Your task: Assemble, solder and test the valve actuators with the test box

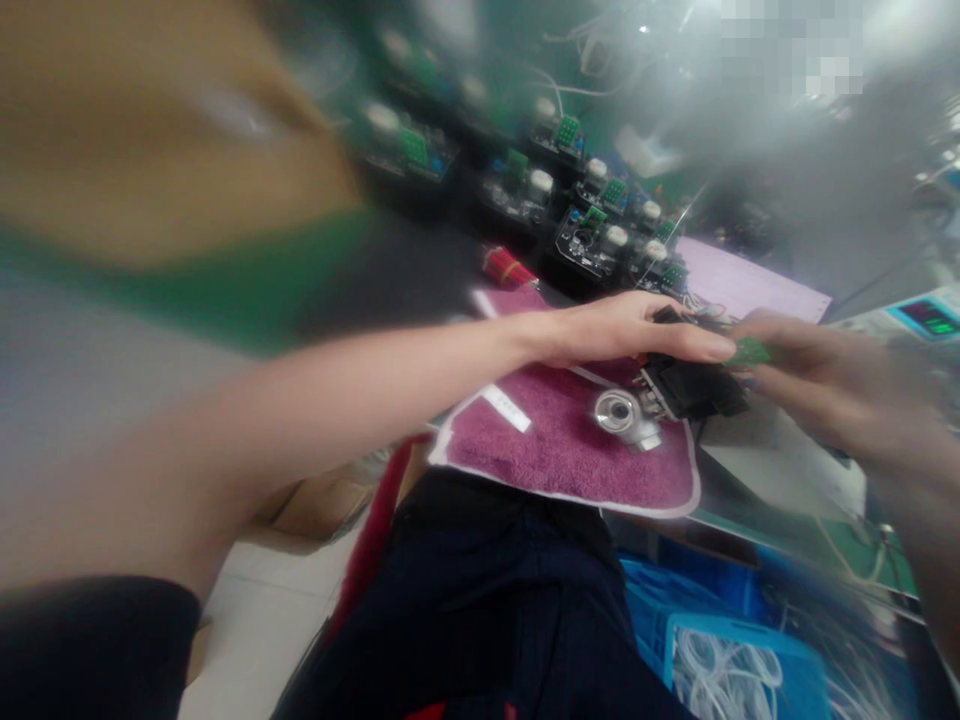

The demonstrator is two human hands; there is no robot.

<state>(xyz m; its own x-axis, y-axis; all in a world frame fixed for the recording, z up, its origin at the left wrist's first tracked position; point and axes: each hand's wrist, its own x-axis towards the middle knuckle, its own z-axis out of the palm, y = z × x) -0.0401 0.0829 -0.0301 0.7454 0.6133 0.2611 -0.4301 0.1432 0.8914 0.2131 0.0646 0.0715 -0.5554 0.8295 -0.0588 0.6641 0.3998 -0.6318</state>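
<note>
My left hand (630, 328) is closed around a black device housing (694, 388), its thumb lying along the top edge. A silver metal pipe fitting (628, 416) with a round opening sticks out from the housing's left side, over the purple towel (525, 455). Thin wires show at the far side of the housing. My right hand (817, 380), somewhat blurred, pinches a small green circuit board (748, 352) at the housing's right end. Whether the board touches the housing I cannot tell.
Several black housings with circuit boards (589, 243) stand behind the towel. A red-handled tool (508, 268) and a white strip (507, 408) lie nearby. A pink sheet (750, 280) and a lit display (930, 318) are at right. Blue crates (742, 625) with clear tubing sit below.
</note>
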